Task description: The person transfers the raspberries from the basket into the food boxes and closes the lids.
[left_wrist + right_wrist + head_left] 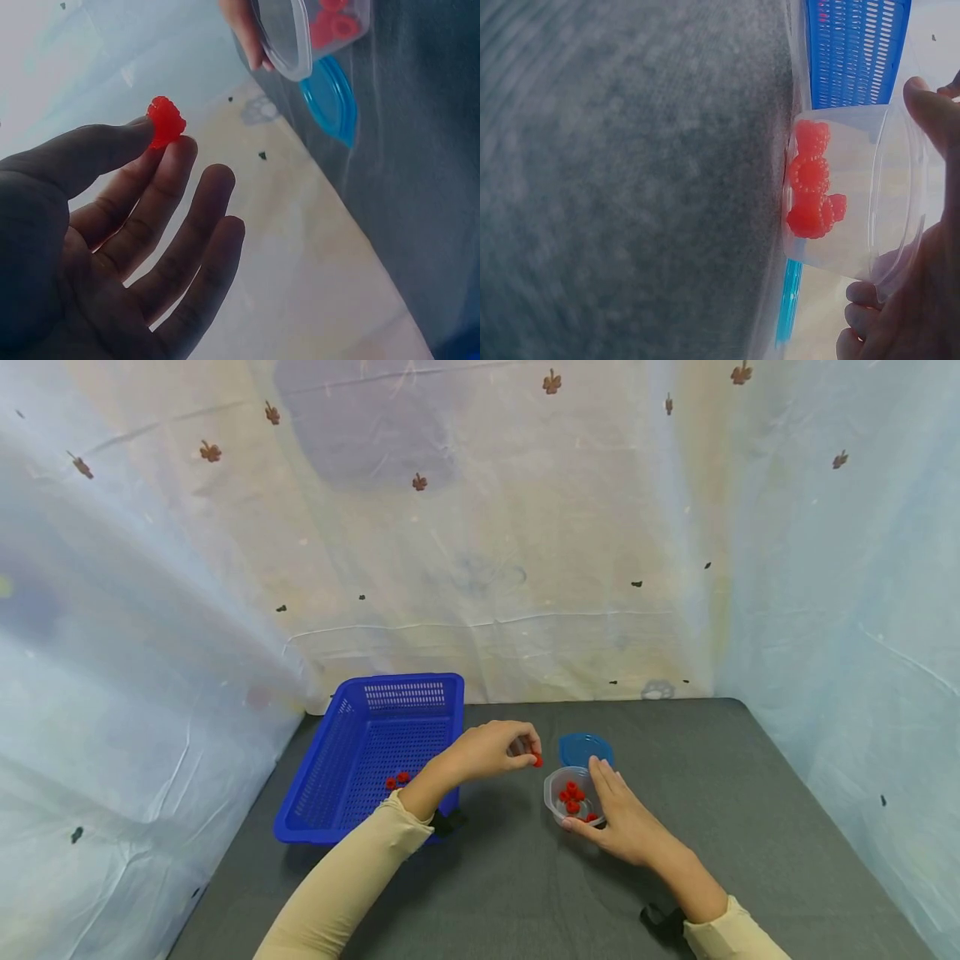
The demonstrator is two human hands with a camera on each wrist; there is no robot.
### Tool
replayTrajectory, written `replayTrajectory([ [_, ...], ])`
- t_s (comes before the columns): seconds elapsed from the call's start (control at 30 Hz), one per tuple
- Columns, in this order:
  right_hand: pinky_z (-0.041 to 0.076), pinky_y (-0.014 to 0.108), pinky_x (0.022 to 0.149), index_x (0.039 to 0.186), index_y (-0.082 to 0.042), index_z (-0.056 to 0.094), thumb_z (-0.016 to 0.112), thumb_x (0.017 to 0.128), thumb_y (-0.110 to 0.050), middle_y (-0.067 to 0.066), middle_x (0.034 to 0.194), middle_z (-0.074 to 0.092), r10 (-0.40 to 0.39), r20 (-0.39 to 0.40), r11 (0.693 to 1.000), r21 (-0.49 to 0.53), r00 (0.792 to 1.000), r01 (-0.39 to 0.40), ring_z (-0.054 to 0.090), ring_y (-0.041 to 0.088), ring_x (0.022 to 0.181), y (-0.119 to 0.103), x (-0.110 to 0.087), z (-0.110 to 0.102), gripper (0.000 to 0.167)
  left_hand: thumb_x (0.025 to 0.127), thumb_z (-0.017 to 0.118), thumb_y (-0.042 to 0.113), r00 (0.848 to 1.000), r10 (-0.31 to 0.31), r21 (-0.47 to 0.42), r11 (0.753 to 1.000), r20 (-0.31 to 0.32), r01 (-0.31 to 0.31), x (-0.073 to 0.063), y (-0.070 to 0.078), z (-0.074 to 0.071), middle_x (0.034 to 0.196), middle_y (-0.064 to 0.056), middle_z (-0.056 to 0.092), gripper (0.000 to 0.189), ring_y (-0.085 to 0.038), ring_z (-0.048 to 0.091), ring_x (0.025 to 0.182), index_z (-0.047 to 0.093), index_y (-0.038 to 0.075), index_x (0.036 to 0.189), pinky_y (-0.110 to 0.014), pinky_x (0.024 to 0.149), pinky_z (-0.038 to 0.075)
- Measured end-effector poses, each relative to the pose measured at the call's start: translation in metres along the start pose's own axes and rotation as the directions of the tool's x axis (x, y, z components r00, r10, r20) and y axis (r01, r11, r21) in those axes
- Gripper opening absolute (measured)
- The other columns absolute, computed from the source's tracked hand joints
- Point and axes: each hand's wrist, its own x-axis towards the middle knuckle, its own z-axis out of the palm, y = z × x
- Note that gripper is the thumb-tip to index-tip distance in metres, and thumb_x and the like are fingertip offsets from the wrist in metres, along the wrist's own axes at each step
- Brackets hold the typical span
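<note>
Between thumb and fingertip, my left hand (489, 750) pinches a red raspberry (166, 121); the other fingers are spread loosely. It hovers just left of a small clear plastic container (859, 165) that stands upright on the table. My right hand (630, 822) holds this container at its rim from the right, thumb on the near side and fingers round the far side. Several red raspberries (810, 180) lie on the container's bottom. Right behind the container lies its blue lid (579, 747), partly overlapped by the right fingertips in the head view.
A blue perforated basket (360, 735) stands on the left of the grey-covered table (735, 793). Red raspberries (402, 777) lie in it near its right side, partly behind the left forearm. A patterned curtain (480, 543) hangs behind the table and on both sides.
</note>
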Motion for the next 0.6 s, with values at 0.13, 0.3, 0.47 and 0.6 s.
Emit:
replayTrajectory([
  [0.13, 0.019, 0.064, 0.126, 0.169, 0.004, 0.015, 0.066, 0.094, -0.075, 0.026, 0.176, 0.014, 0.0, 0.006, 1.0, -0.004, 1.0, 0.0, 0.015, 0.047, 0.162, 0.001, 0.0, 0.0, 0.121, 0.107, 0.071, 0.027, 1.0, 0.014, 0.027, 1.0, 0.014, -0.014, 0.006, 0.007, 0.005, 0.107, 0.013, 0.073, 0.006, -0.004, 0.069, 0.097, 0.069, 0.028, 0.112, -0.031, 0.082, 0.057],
  [0.3, 0.02, 0.065, 0.125, 0.169, 0.003, 0.014, 0.065, 0.093, -0.076, 0.025, 0.177, 0.013, 0.009, 0.016, 1.0, 0.004, 1.0, -0.009, 0.014, 0.047, 0.162, 0.0, -0.001, -0.002, 0.121, 0.106, 0.072, 0.025, 0.999, 0.03, 0.036, 0.999, 0.032, -0.031, 0.011, 0.014, 0.012, 0.106, 0.013, 0.072, 0.006, -0.003, 0.067, 0.093, 0.07, 0.027, 0.111, -0.027, 0.078, 0.055],
  [0.47, 0.019, 0.065, 0.125, 0.17, 0.003, 0.014, 0.064, 0.093, -0.078, 0.024, 0.177, 0.013, 0.015, 0.016, 1.0, -0.001, 1.0, -0.015, 0.013, 0.047, 0.163, 0.001, -0.001, -0.002, 0.122, 0.105, 0.073, 0.024, 0.998, 0.033, 0.053, 0.998, 0.046, -0.035, 0.015, 0.018, 0.017, 0.105, 0.013, 0.072, 0.007, -0.002, 0.066, 0.091, 0.071, 0.026, 0.112, -0.026, 0.076, 0.054],
  [0.6, 0.02, 0.065, 0.125, 0.17, 0.003, 0.013, 0.063, 0.093, -0.079, 0.025, 0.177, 0.012, 0.013, 0.017, 1.0, -0.002, 1.0, -0.013, 0.013, 0.047, 0.163, 0.001, -0.001, -0.002, 0.122, 0.105, 0.073, 0.026, 0.998, 0.027, 0.08, 0.996, 0.052, -0.031, 0.018, 0.019, 0.023, 0.105, 0.013, 0.072, 0.007, -0.001, 0.066, 0.09, 0.071, 0.027, 0.111, -0.026, 0.075, 0.054],
])
